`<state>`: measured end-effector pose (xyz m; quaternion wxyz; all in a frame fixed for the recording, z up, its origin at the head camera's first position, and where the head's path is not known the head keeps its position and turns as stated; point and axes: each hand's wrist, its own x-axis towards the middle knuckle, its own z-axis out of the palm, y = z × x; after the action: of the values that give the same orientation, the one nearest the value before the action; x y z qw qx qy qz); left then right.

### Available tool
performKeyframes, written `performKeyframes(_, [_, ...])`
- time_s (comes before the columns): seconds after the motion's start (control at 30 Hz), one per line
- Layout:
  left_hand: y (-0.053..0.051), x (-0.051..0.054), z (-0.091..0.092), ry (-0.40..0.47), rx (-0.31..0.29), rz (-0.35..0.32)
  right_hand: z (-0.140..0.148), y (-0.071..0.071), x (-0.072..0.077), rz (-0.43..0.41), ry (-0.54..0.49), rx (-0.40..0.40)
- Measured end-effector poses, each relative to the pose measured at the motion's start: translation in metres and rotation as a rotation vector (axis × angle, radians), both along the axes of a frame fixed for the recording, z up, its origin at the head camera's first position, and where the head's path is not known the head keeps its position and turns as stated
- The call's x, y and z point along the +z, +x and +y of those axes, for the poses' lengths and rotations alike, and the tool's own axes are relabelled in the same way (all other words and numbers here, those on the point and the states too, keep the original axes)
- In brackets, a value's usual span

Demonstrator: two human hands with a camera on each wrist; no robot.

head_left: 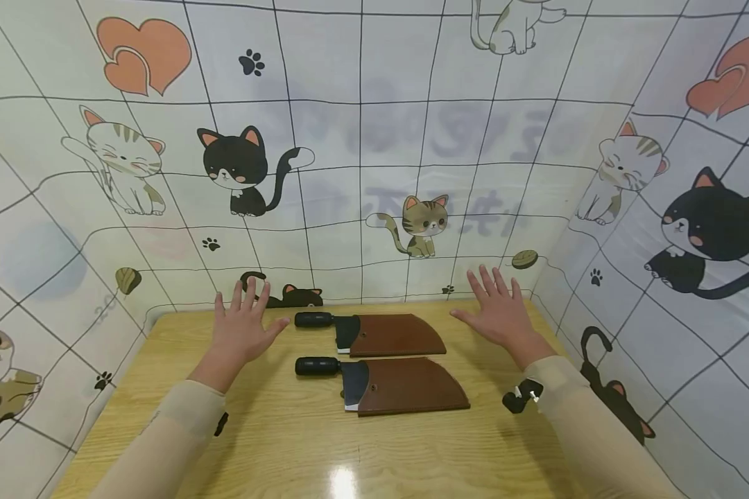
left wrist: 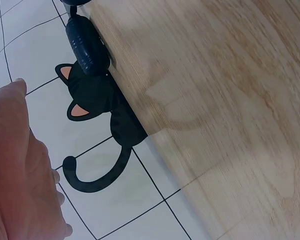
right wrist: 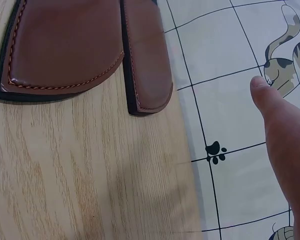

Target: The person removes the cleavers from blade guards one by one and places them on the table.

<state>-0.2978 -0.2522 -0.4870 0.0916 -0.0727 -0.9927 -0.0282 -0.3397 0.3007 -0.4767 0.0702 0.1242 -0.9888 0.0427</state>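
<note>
Two cleavers in brown leather sheaths lie flat on the wooden table, one behind the other, black handles to the left. The rear sheath (head_left: pixel 399 334) and the front sheath (head_left: pixel 415 386) also show in the right wrist view, as a broad sheath (right wrist: pixel 65 45) and a narrow one (right wrist: pixel 149 55). My left hand (head_left: pixel 240 333), fingers spread, is held left of the rear handle (head_left: pixel 314 319) and touches nothing. My right hand (head_left: pixel 499 315), also spread and empty, is to the right of the rear sheath's tip. A black handle (left wrist: pixel 87 45) shows in the left wrist view.
The wooden table (head_left: pixel 274 450) meets a white grid-patterned cloth (head_left: pixel 324 132) with cartoon cats, hearts and paw prints behind it and at both sides. Each forearm wears a light sleeve, and a small black device (head_left: pixel 522 396) is at the right wrist.
</note>
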Motion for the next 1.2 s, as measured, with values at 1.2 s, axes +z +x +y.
performKeyframes(1.2, [0.031, -0.011, 0.032, -0.003, -0.101, 0.04, -0.016, 0.04, -0.025, 0.118, -0.016, 0.134])
